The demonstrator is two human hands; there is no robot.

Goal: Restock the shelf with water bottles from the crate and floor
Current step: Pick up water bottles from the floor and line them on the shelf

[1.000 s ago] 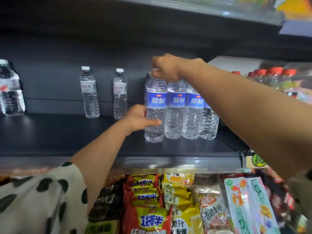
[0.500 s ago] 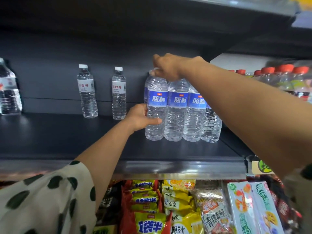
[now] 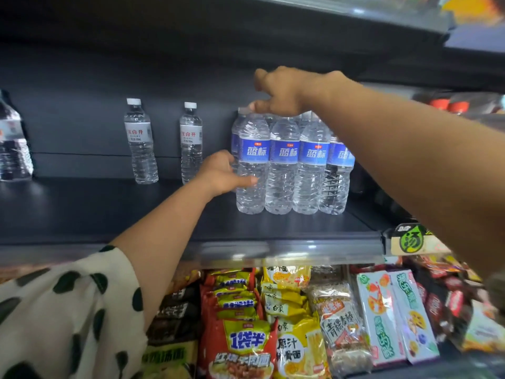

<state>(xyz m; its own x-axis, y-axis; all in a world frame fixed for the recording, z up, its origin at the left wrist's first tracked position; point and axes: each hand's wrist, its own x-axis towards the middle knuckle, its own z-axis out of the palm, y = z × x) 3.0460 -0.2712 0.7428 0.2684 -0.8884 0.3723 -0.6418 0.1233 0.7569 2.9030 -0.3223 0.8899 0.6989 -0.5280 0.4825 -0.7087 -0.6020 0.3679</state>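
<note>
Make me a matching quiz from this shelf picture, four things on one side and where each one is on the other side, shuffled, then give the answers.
Things:
1. left hand
2. right hand
3. white-label bottles
4. noodle packets

Places:
A. on the tops of the blue-label bottles
B. standing apart at the back of the dark shelf
C. on the side of the leftmost blue-label bottle
D. on the shelf below

Pairs: 1-C, 2-A, 3-B, 4-D

Premises: a retail shop, grocery type. Evidence: a dark display shelf (image 3: 114, 214) with a clear price strip (image 3: 287, 251) on its front edge, water bottles (image 3: 282, 170) upright on it, packaged noodles (image 3: 246, 343) stacked below the shelf.
</note>
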